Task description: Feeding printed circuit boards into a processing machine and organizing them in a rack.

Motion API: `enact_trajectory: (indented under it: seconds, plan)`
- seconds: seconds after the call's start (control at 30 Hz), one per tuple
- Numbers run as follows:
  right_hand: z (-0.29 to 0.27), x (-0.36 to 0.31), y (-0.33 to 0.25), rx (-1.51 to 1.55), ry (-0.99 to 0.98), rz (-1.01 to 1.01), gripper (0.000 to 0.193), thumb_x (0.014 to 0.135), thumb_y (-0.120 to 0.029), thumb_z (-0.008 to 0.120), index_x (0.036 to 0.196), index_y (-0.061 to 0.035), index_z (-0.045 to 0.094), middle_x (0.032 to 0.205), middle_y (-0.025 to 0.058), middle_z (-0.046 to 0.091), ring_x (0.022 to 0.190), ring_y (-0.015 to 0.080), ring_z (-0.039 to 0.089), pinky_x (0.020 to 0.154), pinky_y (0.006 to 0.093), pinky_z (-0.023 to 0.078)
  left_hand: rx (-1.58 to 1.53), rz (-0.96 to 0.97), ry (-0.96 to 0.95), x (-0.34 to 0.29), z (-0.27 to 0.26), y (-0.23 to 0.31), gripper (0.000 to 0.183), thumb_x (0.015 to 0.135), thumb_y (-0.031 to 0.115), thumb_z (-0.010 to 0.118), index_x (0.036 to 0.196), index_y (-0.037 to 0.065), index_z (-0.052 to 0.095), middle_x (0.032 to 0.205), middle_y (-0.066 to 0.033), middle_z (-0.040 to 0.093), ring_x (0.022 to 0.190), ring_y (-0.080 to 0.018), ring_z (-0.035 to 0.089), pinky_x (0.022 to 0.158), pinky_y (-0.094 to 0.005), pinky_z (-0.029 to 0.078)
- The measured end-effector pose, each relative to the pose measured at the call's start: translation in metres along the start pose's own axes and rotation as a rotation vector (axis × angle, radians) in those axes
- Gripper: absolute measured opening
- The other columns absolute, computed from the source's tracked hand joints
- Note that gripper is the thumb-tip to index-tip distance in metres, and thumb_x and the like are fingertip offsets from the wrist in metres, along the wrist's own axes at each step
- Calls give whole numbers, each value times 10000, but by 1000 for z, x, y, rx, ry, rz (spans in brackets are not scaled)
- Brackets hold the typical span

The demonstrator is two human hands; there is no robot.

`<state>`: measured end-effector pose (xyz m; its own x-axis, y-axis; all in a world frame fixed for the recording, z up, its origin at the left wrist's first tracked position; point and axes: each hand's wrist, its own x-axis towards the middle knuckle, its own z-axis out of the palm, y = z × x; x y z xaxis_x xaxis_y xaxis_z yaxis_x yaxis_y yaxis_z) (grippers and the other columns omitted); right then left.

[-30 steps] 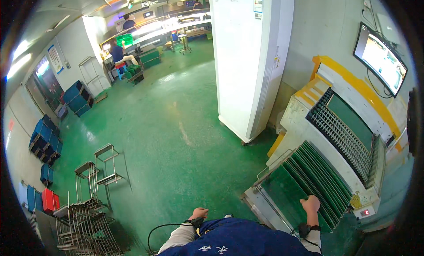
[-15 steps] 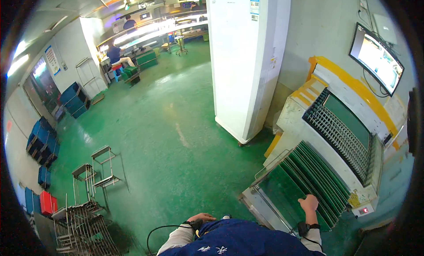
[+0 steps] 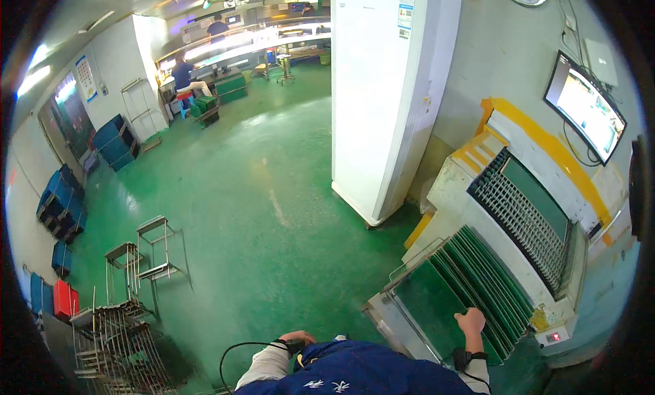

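Around four o'clock, the right hand point(image 3: 471, 321) sits loosely curled against green panels point(image 3: 467, 286) (whether it pinches one, I cannot tell), ranked leaning probably for separation, while at six the left hand point(image 3: 299, 336) is half-curled, its contents hidden.

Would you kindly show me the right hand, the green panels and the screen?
Right hand point(image 3: 471, 320): head view, on the back of the hand.
Green panels point(image 3: 428, 301): head view, on the leftmost panel's broad face.
Screen point(image 3: 585, 110): head view, on the middle of its lit display.
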<state>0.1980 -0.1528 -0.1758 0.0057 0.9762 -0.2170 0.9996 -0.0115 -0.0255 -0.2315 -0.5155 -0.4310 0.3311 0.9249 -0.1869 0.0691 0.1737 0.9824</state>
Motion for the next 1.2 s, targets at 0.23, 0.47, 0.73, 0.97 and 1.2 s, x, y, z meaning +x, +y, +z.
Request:
enact_trajectory:
  seconds: [0.23,0.47,0.73,0.97,1.2]
  plan:
    - [8,8,5,37,11,-18,595,635,-395,768,1062,6,666,1059,206,655,990,334,635,851,416,506,-286,-247,-135,-13,-1,-64,354,747,160,678,1068,15,650,1008,-68,659,932,-169,584,858,-340,473]
    - [7,4,5,5,19,-4,610,627,-403,766,1064,12,664,1066,206,653,1002,335,629,862,413,500,-386,-68,-145,-18,-1,-58,437,711,169,722,1106,21,610,1098,-83,622,942,-197,577,831,-342,476]
    - [27,11,15,-22,152,-86,552,656,-427,761,1010,-11,683,1001,193,670,940,330,649,797,419,519,-775,-721,-51,-22,-5,-43,337,849,256,619,1171,161,586,883,-58,663,631,-207,642,569,-337,571]
    - [20,7,11,36,86,-21,577,637,-389,780,1016,33,669,1013,220,659,970,350,633,841,423,502,-717,-843,20,-25,-7,-9,360,853,261,618,1197,161,579,887,-68,672,645,-215,654,578,-348,577]
    - [21,10,9,-30,72,12,505,631,-405,777,948,-21,696,964,186,680,921,330,654,803,421,516,-715,-856,80,-29,-5,17,458,878,283,610,1294,117,516,794,-28,626,675,-187,628,580,-394,577]
